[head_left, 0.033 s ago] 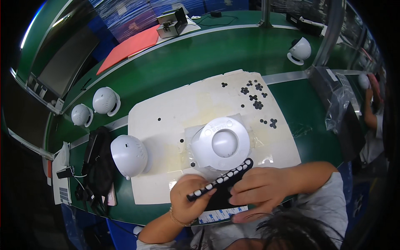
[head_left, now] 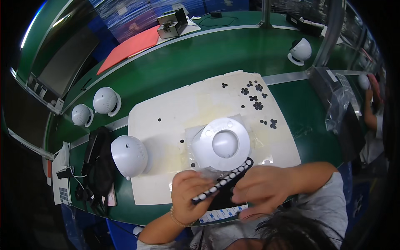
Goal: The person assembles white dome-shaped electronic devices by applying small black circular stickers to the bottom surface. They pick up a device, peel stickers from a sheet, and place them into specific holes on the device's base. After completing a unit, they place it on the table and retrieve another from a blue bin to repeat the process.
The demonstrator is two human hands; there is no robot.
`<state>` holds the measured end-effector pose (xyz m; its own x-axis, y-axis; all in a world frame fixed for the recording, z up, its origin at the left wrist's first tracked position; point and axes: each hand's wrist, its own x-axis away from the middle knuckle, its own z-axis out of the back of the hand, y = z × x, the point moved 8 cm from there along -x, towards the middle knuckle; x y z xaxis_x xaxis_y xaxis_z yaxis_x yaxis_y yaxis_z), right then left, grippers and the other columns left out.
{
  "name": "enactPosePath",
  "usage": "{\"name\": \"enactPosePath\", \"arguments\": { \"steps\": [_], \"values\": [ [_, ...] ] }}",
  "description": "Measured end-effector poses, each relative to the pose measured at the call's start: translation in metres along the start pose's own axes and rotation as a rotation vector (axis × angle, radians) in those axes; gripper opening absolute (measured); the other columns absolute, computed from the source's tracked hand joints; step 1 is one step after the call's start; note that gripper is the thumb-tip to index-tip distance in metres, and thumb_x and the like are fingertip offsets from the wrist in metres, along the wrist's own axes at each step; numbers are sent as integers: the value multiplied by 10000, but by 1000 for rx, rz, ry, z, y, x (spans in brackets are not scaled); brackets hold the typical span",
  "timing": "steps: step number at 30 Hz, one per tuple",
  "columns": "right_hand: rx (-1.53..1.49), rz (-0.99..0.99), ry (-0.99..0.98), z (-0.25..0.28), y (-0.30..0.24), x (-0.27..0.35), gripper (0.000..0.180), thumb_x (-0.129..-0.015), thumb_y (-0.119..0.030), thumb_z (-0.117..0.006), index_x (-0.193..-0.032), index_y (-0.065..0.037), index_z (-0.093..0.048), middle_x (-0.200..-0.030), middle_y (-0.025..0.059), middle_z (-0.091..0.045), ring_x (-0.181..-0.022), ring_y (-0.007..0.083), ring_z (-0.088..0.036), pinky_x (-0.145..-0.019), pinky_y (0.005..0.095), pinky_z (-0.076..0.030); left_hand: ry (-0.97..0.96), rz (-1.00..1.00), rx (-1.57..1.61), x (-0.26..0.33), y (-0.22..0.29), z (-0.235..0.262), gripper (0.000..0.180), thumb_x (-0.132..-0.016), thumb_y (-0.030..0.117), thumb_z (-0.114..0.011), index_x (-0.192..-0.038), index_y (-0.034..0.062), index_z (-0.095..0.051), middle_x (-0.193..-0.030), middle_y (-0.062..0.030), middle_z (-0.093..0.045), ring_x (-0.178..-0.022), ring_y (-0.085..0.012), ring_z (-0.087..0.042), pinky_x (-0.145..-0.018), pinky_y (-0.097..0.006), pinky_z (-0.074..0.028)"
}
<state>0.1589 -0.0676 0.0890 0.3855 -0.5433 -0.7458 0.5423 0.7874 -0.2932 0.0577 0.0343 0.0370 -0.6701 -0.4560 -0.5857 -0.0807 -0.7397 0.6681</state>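
A black strip with a row of round white pads (head_left: pixel 228 178) slants up to the right, in the grip of my left hand (head_left: pixel 185 195). My right hand (head_left: pixel 260 186) is smeared by motion beside the strip's upper end, and what its fingers do is unclear. Under both hands lies a black sheet (head_left: pixel 221 199), above a white liner with blue print (head_left: pixel 221 214) at the bench edge. Just beyond the strip, a white round device (head_left: pixel 203 143) rests with its ring-shaped base facing up on clear film.
Small black discs (head_left: pixel 258 106) lie scattered on the white board (head_left: pixel 166 106), mostly at its far right. White dome devices stand left (head_left: pixel 129 156), far left (head_left: pixel 106 101) and far right (head_left: pixel 300 51). A black bag (head_left: pixel 98 160) sits left of the board; a co-worker's arm (head_left: pixel 370 109) shows at right.
The lower end of the strip has shifted slightly right. My left fingers have lifted toward the device, and my right hand has moved a little to the right.
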Motion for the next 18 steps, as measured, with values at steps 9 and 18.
{"name": "enactPosePath", "arguments": {
  "steps": [9, 18],
  "values": [
    [-438, -679, 346, 34, 101, 6, 497, -787, 84, -425, -1257, -25, -303, -1138, 140, -398, -818, 109, -501, -741, 245, -436, -119, -170, -237, 5, 2, -13, 299, -556, 110, -654, -852, 154, -644, -1232, -73, -491, -1170, -306, -394, -916, -454, -265],
    [-299, -702, 245, 29, 102, 5, 465, -787, 80, -425, -1231, -42, -359, -1095, 127, -425, -810, 113, -505, -731, 248, -439, -150, -139, -238, 9, 2, -10, 336, -543, 110, -667, -870, 169, -621, -1206, -49, -512, -1159, -289, -408, -931, -457, -245]
  ]
}}
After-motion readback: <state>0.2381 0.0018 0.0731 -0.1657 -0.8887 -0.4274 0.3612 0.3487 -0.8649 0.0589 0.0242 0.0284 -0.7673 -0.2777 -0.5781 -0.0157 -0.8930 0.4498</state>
